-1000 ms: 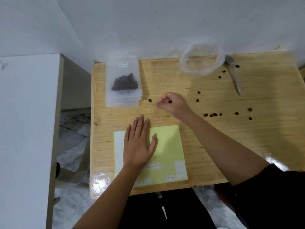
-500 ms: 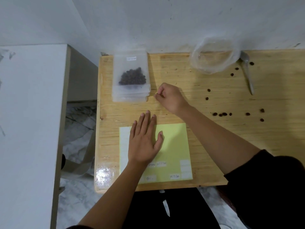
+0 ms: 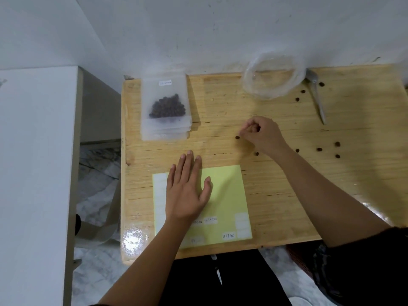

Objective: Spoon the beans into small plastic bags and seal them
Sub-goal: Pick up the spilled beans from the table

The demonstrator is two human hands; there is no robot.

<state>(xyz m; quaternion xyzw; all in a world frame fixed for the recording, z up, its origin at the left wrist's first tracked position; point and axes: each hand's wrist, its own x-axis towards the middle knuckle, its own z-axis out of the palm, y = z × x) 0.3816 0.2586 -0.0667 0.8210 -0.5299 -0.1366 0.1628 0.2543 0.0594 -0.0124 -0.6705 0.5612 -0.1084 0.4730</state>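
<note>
A stack of small frosted plastic bags (image 3: 166, 131) lies at the table's back left; the top bag holds dark beans (image 3: 167, 107). Loose beans are scattered on the wood: one bean (image 3: 237, 137) sits just off my right fingertips, and others (image 3: 319, 149) lie to the right. My right hand (image 3: 263, 135) is curled, its fingertips pinched low over the table; its inside is hidden. My left hand (image 3: 187, 191) lies flat, fingers spread, on a yellow label sheet (image 3: 227, 195). A metal spoon (image 3: 318, 100) lies at the back right.
A clear, empty-looking plastic container (image 3: 272, 77) stands against the white wall beside the spoon. The wooden table (image 3: 353, 184) ends at the left beside a white cabinet (image 3: 37, 173). The floor shows below the front edge.
My right hand reached left to a bean beside the bag stack, closed on it, then moved back right to another loose bean. That first bean is gone from the table. My left hand stayed put.
</note>
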